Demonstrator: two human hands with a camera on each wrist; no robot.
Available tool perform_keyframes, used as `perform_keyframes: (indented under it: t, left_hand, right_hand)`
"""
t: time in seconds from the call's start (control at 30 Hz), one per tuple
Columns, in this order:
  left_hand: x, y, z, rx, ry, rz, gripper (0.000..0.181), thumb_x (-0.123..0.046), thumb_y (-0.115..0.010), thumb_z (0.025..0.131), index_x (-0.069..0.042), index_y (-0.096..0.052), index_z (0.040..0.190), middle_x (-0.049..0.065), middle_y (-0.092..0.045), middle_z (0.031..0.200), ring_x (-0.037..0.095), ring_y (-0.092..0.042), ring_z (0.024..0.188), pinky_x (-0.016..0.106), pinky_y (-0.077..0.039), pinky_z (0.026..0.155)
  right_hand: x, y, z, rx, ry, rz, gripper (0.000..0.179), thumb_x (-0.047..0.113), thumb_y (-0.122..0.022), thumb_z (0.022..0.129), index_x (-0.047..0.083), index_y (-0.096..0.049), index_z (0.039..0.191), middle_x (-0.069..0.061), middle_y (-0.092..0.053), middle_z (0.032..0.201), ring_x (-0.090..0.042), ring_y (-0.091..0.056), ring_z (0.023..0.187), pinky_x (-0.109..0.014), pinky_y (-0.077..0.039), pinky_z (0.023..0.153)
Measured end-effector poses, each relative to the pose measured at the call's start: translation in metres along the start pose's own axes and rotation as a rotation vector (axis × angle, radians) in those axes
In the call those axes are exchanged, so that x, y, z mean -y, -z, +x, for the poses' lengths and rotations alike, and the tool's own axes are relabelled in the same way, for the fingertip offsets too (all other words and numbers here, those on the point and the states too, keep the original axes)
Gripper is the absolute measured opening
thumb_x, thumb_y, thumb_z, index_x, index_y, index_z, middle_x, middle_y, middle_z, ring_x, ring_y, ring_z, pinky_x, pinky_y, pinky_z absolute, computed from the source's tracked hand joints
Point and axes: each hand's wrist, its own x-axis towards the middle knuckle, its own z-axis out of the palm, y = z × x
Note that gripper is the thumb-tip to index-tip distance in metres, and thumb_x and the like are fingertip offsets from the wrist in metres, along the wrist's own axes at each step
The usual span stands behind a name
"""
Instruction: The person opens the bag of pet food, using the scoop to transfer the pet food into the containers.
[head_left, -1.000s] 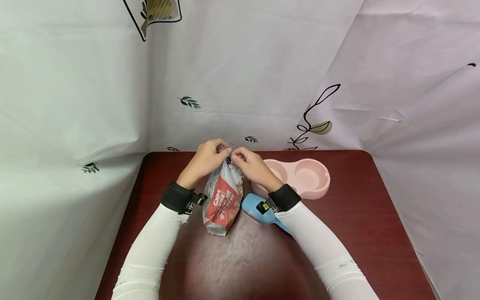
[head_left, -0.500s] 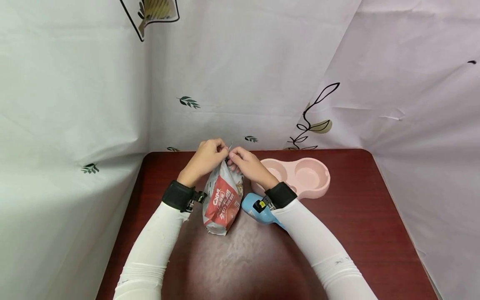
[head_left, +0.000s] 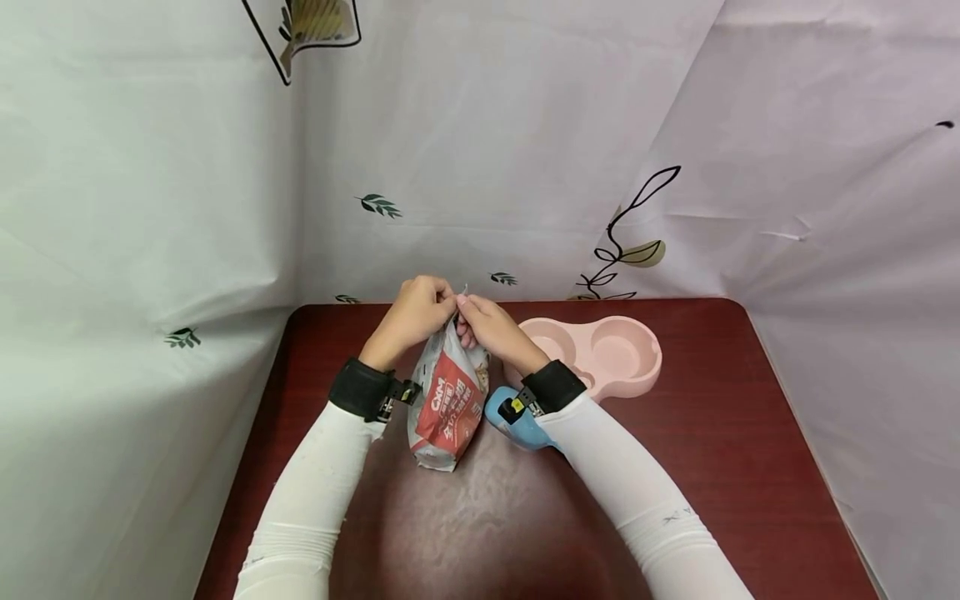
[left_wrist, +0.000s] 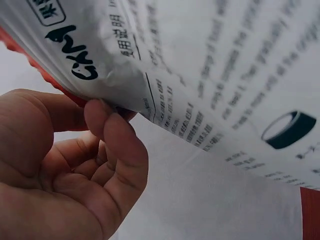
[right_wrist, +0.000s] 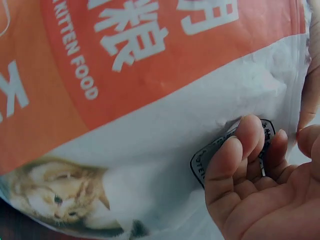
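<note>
The right hand (head_left: 495,325) has shifted slightly toward ten o'clock since a second ago, drawing the black cuff on its wrist along with it, while the kitten food bag (head_left: 450,400) lies almost where it was. From here I see the left hand (head_left: 423,308) at the bag's eleven o'clock, thumb and fingers pinching the top edge. The right hand, at one o'clock, pinches that edge close beside it, its other fingers curled in front of the printed face. The bag's bottom points to six o'clock, toward the person, left of the table's (head_left: 712,467) middle. At its three o'clock rests a blue scoop (head_left: 534,434), partly hidden by the right arm; at two o'clock sits a pink double bowl (head_left: 582,343).
</note>
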Motion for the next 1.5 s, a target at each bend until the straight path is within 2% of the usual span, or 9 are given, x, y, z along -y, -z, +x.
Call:
perform_keyframes:
  t: [0.13,0.33,0.53,0.77,0.97,1.13,1.27,1.37,1.5]
  left_hand:
    - [0.000,-0.001,0.000,0.016,0.011,0.010,0.024,-0.010,-0.054,0.100,-0.006,-0.069,0.082,0.004,-0.056,0.065,0.015,-0.044,0.050,0.026,-0.036,0.049]
    - [0.005,-0.008,0.001,0.129,0.037,-0.005,0.034,-0.021,-0.043,0.107,-0.011,-0.050,0.075,0.003,-0.043,0.067,0.018,-0.040,0.055,0.029,-0.036,0.056]
    - [0.005,-0.010,0.001,0.164,0.024,-0.013,0.035,-0.021,-0.043,0.105,-0.014,-0.049,0.071,0.003,-0.045,0.067,0.020,-0.041,0.057,0.031,-0.037,0.059]
    - [0.004,-0.004,0.003,0.239,-0.006,0.055,0.033,-0.019,-0.044,0.105,-0.014,-0.048,0.073,0.002,-0.044,0.068,0.018,-0.040,0.057,0.030,-0.036,0.059]
    - [0.001,-0.003,0.005,0.248,-0.031,0.093,0.029,-0.018,-0.044,0.104,-0.012,-0.057,0.079,0.003,-0.048,0.070,0.020,-0.046,0.062,0.031,-0.039,0.062]
    - [0.002,-0.005,0.005,0.252,-0.029,0.069,0.031,-0.019,-0.041,0.107,-0.009,-0.062,0.088,0.006,-0.056,0.077,0.022,-0.053,0.069,0.032,-0.042,0.068]
    - [0.005,-0.005,0.004,0.245,-0.004,0.021,0.032,-0.019,-0.039,0.109,-0.009,-0.062,0.088,0.007,-0.057,0.080,0.022,-0.054,0.071,0.032,-0.043,0.068]
    - [0.006,-0.005,0.003,0.232,0.003,-0.010,0.033,-0.020,-0.039,0.109,-0.010,-0.058,0.084,0.007,-0.055,0.077,0.022,-0.053,0.069,0.032,-0.043,0.066]
    - [0.009,-0.007,0.003,0.219,-0.003,-0.037,0.034,-0.020,-0.040,0.109,-0.011,-0.056,0.080,0.006,-0.054,0.075,0.022,-0.052,0.067,0.032,-0.043,0.065]
  right_hand:
    - [0.000,-0.002,0.002,-0.006,-0.010,0.030,0.046,0.035,-0.031,0.115,0.005,-0.055,0.089,-0.002,-0.056,0.076,-0.013,-0.056,0.061,-0.028,-0.051,0.063]
    - [0.001,-0.004,0.001,-0.026,-0.043,0.068,0.045,0.034,-0.029,0.116,0.007,-0.054,0.090,-0.002,-0.054,0.074,-0.014,-0.054,0.060,-0.028,-0.049,0.061]
    - [0.004,-0.002,0.002,-0.037,-0.040,0.043,0.043,0.026,-0.029,0.115,0.007,-0.058,0.089,-0.003,-0.055,0.073,-0.014,-0.053,0.060,-0.027,-0.048,0.061]
    - [0.005,0.001,0.004,-0.033,-0.062,0.051,0.041,0.021,-0.032,0.114,0.007,-0.059,0.086,-0.003,-0.056,0.071,-0.014,-0.054,0.060,-0.027,-0.049,0.061]
    - [0.006,-0.002,0.003,-0.049,-0.077,0.125,0.042,0.023,-0.032,0.114,0.006,-0.059,0.087,-0.001,-0.055,0.068,-0.012,-0.053,0.057,-0.026,-0.048,0.059]
    - [0.004,-0.006,0.001,-0.021,-0.119,0.325,0.039,0.027,-0.028,0.115,0.007,-0.056,0.096,-0.001,-0.054,0.071,-0.009,-0.053,0.054,-0.023,-0.046,0.055]
    - [0.005,-0.009,0.001,-0.011,-0.114,0.429,0.036,0.025,-0.028,0.116,0.008,-0.052,0.095,-0.001,-0.053,0.071,-0.009,-0.052,0.053,-0.021,-0.044,0.053]
    - [0.004,-0.011,0.001,-0.041,-0.081,0.414,0.035,0.022,-0.030,0.115,0.008,-0.052,0.092,-0.001,-0.053,0.069,-0.009,-0.051,0.053,-0.020,-0.043,0.052]
    - [0.001,-0.013,0.001,-0.091,-0.035,0.335,0.037,0.022,-0.031,0.115,0.007,-0.053,0.089,-0.001,-0.053,0.068,-0.010,-0.051,0.054,-0.021,-0.043,0.053]
